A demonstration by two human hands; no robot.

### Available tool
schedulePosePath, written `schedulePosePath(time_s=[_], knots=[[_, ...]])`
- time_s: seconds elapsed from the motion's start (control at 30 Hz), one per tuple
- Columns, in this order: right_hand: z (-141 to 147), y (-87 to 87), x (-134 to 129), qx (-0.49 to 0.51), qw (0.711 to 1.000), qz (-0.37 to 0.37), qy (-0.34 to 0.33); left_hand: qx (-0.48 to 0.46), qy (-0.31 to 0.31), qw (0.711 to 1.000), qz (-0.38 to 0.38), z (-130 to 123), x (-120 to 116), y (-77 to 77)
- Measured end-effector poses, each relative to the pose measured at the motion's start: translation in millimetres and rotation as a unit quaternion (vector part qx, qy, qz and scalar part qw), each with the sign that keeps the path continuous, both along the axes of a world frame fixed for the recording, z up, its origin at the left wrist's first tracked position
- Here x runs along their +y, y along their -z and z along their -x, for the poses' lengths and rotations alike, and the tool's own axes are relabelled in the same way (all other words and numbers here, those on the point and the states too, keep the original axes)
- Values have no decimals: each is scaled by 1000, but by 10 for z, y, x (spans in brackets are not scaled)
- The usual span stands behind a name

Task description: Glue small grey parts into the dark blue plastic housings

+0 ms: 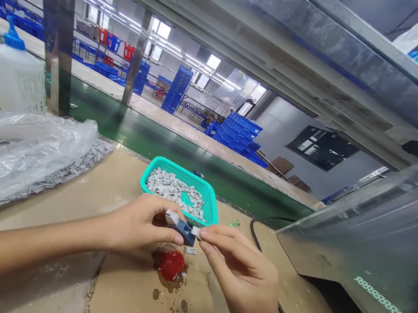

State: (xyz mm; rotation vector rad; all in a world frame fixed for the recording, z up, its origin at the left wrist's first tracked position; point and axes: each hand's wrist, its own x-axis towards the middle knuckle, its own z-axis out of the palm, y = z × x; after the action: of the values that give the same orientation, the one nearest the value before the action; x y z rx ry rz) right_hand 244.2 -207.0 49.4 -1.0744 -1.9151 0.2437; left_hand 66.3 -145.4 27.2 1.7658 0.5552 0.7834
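Note:
My left hand (149, 227) grips a small dark blue plastic housing (185, 233) that has a light grey piece (171, 217) at its upper left end. Between the thumb and fingertips of my right hand (238, 264) is a small white plastic part (196, 232), held against the right end of the housing. Just below them a red round cap (171, 265) with a wet, shiny surface lies on stained cardboard (134, 298). A loose grey part (191, 251) rests beside it. Behind my hands stands a teal basket (211, 204) with many small grey pieces (170, 185).
A clear plastic bag (33, 153) full of grey parts lies at the left, near a white bottle (15, 76) with a blue nozzle. A green conveyor belt (137, 129) runs behind the bench. A black cable (256, 236) and a metal panel (364, 242) are at the right.

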Motion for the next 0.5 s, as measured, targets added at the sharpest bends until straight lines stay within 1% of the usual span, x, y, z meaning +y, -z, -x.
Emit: schedulePosePath(time_s=[0.17,0.3,0.33,0.4,0.47,0.5], knots=[[-10,45,9,-19,1000,-1,-7,-5,1,1000,17,-2,-17,8],[11,46,22,-45,999,20,-23,-18,-9,1000,22,-18,-46,9],[24,42,19,-50,998,24,-24,-29,-11,999,36,-28,-52,11],[58,33,8,-54,998,24,-28,-64,-12,994,87,-53,-67,15],[101,25,6,-59,997,15,-36,-102,-23,981,165,-77,-82,12],[122,22,18,-65,997,5,-39,-125,-34,970,208,-85,-87,4]])
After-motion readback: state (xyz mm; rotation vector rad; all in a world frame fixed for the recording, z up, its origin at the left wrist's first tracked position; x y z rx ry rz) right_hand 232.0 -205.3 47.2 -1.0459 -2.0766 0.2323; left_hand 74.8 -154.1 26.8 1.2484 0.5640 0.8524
